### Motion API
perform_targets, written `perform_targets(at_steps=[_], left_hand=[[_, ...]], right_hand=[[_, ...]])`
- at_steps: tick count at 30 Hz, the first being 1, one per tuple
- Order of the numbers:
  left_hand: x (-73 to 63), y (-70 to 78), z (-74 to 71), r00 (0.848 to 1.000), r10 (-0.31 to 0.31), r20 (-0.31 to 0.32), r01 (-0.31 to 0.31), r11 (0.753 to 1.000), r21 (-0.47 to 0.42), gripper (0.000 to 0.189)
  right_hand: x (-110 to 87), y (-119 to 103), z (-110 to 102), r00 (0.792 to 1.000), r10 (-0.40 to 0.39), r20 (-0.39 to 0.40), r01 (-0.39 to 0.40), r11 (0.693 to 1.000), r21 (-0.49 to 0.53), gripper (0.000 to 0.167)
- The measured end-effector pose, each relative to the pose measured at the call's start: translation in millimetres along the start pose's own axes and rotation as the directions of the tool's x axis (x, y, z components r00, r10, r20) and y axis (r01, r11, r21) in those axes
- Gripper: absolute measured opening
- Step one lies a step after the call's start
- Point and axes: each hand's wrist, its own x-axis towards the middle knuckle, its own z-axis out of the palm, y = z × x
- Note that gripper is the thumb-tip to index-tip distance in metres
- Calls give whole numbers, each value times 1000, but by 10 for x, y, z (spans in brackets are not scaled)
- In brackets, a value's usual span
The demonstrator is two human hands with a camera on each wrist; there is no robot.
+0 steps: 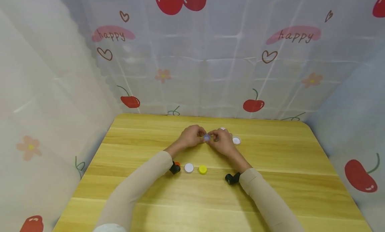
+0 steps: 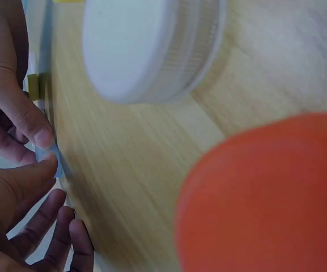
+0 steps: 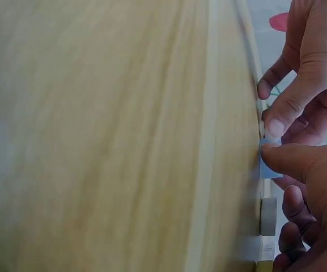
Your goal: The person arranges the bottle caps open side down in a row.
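Note:
A small translucent blue cap (image 1: 206,138) is between both hands near the far middle of the table. My left hand (image 1: 190,136) pinches it from the left, thumb at the near side. From the other side my right hand (image 1: 223,142) pinches it too, the two thumbs close together over the blue cap (image 3: 271,165). In the left wrist view the left hand (image 2: 21,212) has its other fingers loosely spread, low over the tabletop. Just beyond the right hand lie a white cap (image 1: 236,140) and another white cap (image 1: 223,128), the latter partly hidden by its fingers.
Nearer me on the wooden table (image 1: 198,198) are a white bottle cap (image 1: 188,168), a yellow cap (image 1: 203,169) and an orange cap (image 1: 177,164) partly behind the left wrist's black camera (image 1: 175,168). Printed curtains (image 1: 198,88) hang around the back and sides.

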Motion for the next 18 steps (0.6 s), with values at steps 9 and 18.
perform_targets(at_steps=[9, 18], left_hand=[[8, 31, -2, 1000, 4, -6, -4, 999, 52, 20], [-80, 2, -43, 998, 65, -12, -64, 998, 18, 22]], right_hand=[[6, 11, -2, 1000, 3, 8, -3, 1000, 7, 24], [-52, 14, -36, 998, -62, 3, 62, 998, 21, 24]])
